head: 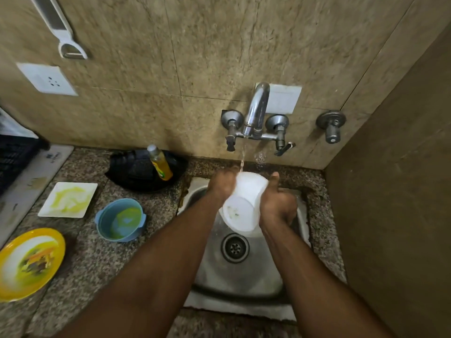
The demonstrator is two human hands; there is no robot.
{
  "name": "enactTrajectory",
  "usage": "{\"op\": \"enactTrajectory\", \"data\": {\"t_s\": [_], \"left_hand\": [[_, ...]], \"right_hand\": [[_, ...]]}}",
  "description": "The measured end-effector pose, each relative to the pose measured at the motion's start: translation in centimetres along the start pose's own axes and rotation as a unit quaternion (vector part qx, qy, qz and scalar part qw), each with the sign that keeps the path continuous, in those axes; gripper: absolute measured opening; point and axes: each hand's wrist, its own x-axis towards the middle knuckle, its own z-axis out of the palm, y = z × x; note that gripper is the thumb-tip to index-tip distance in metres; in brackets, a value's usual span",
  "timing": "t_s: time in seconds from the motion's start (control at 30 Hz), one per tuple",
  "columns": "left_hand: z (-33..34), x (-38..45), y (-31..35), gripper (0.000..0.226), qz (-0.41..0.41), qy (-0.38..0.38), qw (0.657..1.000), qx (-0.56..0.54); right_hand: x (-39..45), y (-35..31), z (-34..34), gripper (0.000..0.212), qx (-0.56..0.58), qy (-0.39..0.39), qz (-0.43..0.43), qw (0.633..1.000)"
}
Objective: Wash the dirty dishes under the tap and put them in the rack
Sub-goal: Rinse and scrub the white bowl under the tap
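Both forearms run up from the bottom edge toward the middle right of the frame, meeting over the sink (244,276). The left hand (223,184) is cupped against the far left side of a white bowl (244,203), fingers curled around its rim. The right hand (277,206) grasps the bowl's right wall, palm pressed to it and thumb sticking up toward the wall tiles. Together they hold the bowl above the basin, just beyond the drain (235,248).

The bowl is plain white plastic, wet, with faint greenish specks on its flat round base. It is tipped on its side: the base faces the lower left and toward the camera, the mouth points up and away toward the tap (256,108). A thin stream of water (242,157) falls from the spout onto its upper edge.

On the counter at left centre lie a square white plate (69,198) smeared yellow-green, a blue bowl (120,219) with green residue just right of it, and a yellow plate (28,263) with scraps at the lower left edge. A soap bottle (159,163) leans in a black holder (144,169) behind them.
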Motion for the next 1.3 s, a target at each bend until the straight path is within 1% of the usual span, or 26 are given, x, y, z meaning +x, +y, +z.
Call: {"op": "enactTrajectory", "data": {"t_s": [0.03, 0.07, 0.1, 0.13, 0.17, 0.2, 0.27, 0.3, 0.37, 0.4, 0.47, 0.5, 0.57, 0.63, 0.7, 0.77, 0.8, 0.83, 0.9, 0.93, 1.03, 1.1, 1.13, 1.2, 1.23, 1.3], "left_hand": [[-0.3, 0.9, -0.6, 0.038, -0.019, -0.018, 0.999, -0.027], [-0.6, 1.1, -1.0, 0.041, -0.061, -0.038, 0.992, -0.1], [-0.7, 0.5, -0.9, 0.048, -0.072, -0.061, 0.986, -0.134], [-1.1, -0.2, -1.1, 0.058, -0.055, -0.056, 0.987, -0.143], [-1.5, -0.5, -1.8, 0.064, -0.051, -0.059, 0.978, -0.193], [-1.9, -1.1, -2.1, 0.064, -0.038, -0.094, 0.971, -0.218], [-2.5, -1.8, -3.3, 0.058, -0.013, -0.159, 0.953, -0.257], [-3.1, -2.2, -3.6, 0.057, -0.005, -0.192, 0.939, -0.284], [-3.9, -2.4, -4.5, 0.066, 0.002, -0.246, 0.901, -0.358], [-4.2, -2.5, -4.8, 0.068, -0.001, -0.252, 0.887, -0.386], [-4.4, -3.1, -4.8, 0.058, -0.016, -0.247, 0.87, -0.426], [-4.3, -3.4, -4.8, 0.049, -0.021, -0.241, 0.867, -0.436], [-4.4, -3.7, -4.3, 0.035, -0.03, -0.22, 0.87, -0.44], [-4.3, -3.6, -3.8, 0.037, -0.035, -0.203, 0.872, -0.444], [-4.0, -3.7, -3.1, 0.045, -0.047, -0.175, 0.875, -0.45], [-3.6, -4.0, -2.5, 0.045, -0.057, -0.158, 0.875, -0.454], [-3.4, -4.1, -2.4, 0.042, -0.058, -0.155, 0.874, -0.457], [-3.2, -4.3, -2.2, 0.04, -0.059, -0.153, 0.873, -0.46], [-2.9, -4.6, -1.7, 0.038, -0.069, -0.138, 0.874, -0.461], [-2.8, -4.7, -1.4, 0.037, -0.075, -0.131, 0.874, -0.463], [-2.7, -4.1, -1.1, 0.038, -0.083, -0.104, 0.863, -0.488], [-3.0, -3.8, -1.2, 0.041, -0.096, -0.087, 0.862, -0.49], [-3.1, -3.7, -1.6, 0.042, -0.106, -0.083, 0.864, -0.486], [-3.1, -3.8, -2.2, 0.037, -0.117, -0.074, 0.867, -0.48], [-3.1, -3.7, -2.5, 0.033, -0.116, -0.061, 0.868, -0.479], [-3.0, -3.3, -2.7, 0.03, -0.114, -0.051, 0.857, -0.5]], "right_hand": [[0.4, 0.0, -0.2, 0.073, 0.012, 0.001, 0.011, 1.0], [1.0, 0.0, -0.2, 0.072, 0.024, 0.001, 0.027, 0.999], [1.8, -0.1, -0.1, 0.075, 0.035, -0.004, 0.047, 0.998], [2.6, -0.2, -0.1, 0.082, 0.05, -0.006, 0.072, 0.996], [3.4, -0.4, -0.1, 0.09, 0.061, -0.008, 0.098, 0.993], [4.1, -0.6, -0.1, 0.096, 0.062, -0.019, 0.116, 0.991], [5.4, -1.0, -0.1, 0.101, 0.051, -0.06, 0.142, 0.987], [5.8, -1.1, 0.0, 0.101, 0.052, -0.085, 0.148, 0.984], [6.1, -1.4, 1.0, 0.094, 0.073, -0.153, 0.149, 0.974], [6.1, -1.3, 1.4, 0.092, 0.089, -0.18, 0.159, 0.967], [6.3, -1.0, 2.7, 0.09, 0.079, -0.195, 0.164, 0.964], [6.1, -1.0, 3.1, 0.082, 0.065, -0.2, 0.136, 0.968], [4.8, -1.3, 3.5, 0.071, 0.004, -0.207, 0.036, 0.978], [3.1, -1.2, 3.8, 0.072, -0.055, -0.17, -0.07, 0.981], [1.6, -0.7, 4.4, 0.072, -0.07, -0.153, -0.164, 0.972], [0.9, -0.7, 4.9, 0.074, -0.096, -0.17, -0.231, 0.953], [0.7, -1.3, 4.8, 0.076, -0.114, -0.183, -0.253, 0.943], [0.7, -1.8, 4.8, 0.077, -0.133, -0.195, -0.254, 0.938], [0.9, -2.7, 5.1, 0.07, -0.172, -0.205, -0.245, 0.932], [0.6, -3.0, 5.2, 0.064, -0.189, -0.202, -0.263, 0.924], [-1.5, -2.1, 5.4, 0.056, -0.185, -0.197, -0.372, 0.888], [-3.1, -0.1, 4.9, 0.058, -0.189, -0.203, -0.452, 0.848], [-3.7, 0.8, 4.3, 0.059, -0.193, -0.202, -0.476, 0.834], [-3.6, 1.8, 3.9, 0.061, -0.198, -0.209, -0.476, 0.831], [-3.4, 1.8, 4.1, 0.061, -0.202, -0.218, -0.457, 0.838], [-3.0, 1.0, 5.3, 0.062, -0.198, -0.237, -0.429, 0.849]]}}
